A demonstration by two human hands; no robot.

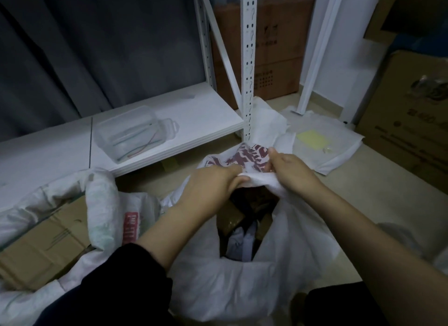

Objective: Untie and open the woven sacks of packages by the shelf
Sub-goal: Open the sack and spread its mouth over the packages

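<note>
A white woven sack (pixel 242 284) with red print stands on the floor in front of me, its mouth gaping. Brown and white packages (pixel 244 228) show inside it. My left hand (pixel 213 182) grips the far rim of the sack from the left, fingers curled over the fabric. My right hand (pixel 288 170) pinches the same rim just to the right, thumb on top. A second white sack (pixel 106 204) lies at the left, open, with a cardboard box (pixel 43 248) in it.
A white metal shelf (pixel 194 122) stands behind the sacks with a clear plastic tub (pixel 131 136) on its bottom board. A flat white bag (pixel 322 143) lies on the floor to the right. Cardboard boxes (pixel 412 126) stand at the right and behind the shelf post (pixel 249 58).
</note>
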